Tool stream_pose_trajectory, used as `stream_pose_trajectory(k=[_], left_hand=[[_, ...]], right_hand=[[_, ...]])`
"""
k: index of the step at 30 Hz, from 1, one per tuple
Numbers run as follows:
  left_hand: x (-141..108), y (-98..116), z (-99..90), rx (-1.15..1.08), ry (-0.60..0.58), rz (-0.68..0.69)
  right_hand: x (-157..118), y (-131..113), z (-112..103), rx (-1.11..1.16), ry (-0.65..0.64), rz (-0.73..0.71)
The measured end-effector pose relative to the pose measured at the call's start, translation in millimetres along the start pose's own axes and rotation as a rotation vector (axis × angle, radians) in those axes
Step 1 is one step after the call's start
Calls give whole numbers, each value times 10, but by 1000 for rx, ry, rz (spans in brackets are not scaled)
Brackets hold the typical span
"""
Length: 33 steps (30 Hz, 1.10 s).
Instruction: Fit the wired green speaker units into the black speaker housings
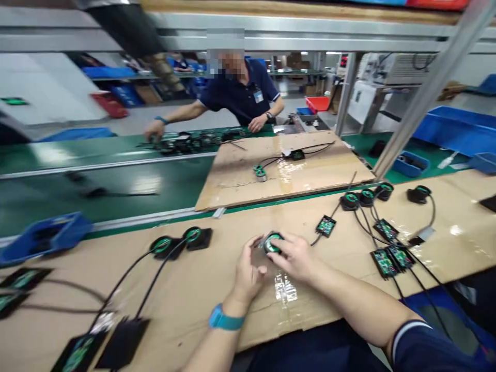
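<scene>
A small round black housing with a green circuit board (273,242) is in front of me, above the cardboard-covered bench. My right hand (296,257) grips it from the right, its fingers over the top and edge. On the left side of the housing, my left hand (249,273) is cupped with thumb and fingers apart; whether its fingertips touch the housing I cannot tell. A cable runs from behind my right hand to a small black case with an exposed circuit board (326,226).
Similar round housings (160,247) with cables lie left; several more (351,200) and open board cases (385,262) lie right. A blue bin (46,237) stands far left. Across the bench, a co-worker (248,88) reaches over black parts on a green belt (170,178). A metal post (422,93) rises right.
</scene>
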State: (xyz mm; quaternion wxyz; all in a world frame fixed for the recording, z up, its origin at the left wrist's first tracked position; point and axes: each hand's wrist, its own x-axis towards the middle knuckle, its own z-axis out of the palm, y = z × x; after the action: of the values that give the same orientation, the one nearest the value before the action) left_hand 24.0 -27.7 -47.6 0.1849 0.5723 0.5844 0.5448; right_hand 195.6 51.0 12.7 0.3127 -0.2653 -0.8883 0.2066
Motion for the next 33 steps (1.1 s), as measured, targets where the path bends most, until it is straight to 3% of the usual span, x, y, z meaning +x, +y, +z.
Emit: stream_pose_trajectory(k=[2,6,11,16,20,24,28,33], left_hand=[[8,-21,-23,-40,102,3],[13,-93,-23,-82,193,-78],[28,-94,27,-129,197,-138],[44,7,22,-152,225,-163],[59,60,16,-155,240,-164],[74,52,15,-135,257,-155],[66,15,15,-131,269,-152],[61,3,23,-86,238,-149]], right_hand=[[28,26,3,-74,-5,37],[103,62,8,-230,-242,103],[95,103,10,-245,134,60],[85,143,86,-286,-29,-19],[71,265,166,-321,126,6],[54,418,241,-360,-25,4],[40,490,254,-363,116,45],[52,549,391,-344,-75,4]])
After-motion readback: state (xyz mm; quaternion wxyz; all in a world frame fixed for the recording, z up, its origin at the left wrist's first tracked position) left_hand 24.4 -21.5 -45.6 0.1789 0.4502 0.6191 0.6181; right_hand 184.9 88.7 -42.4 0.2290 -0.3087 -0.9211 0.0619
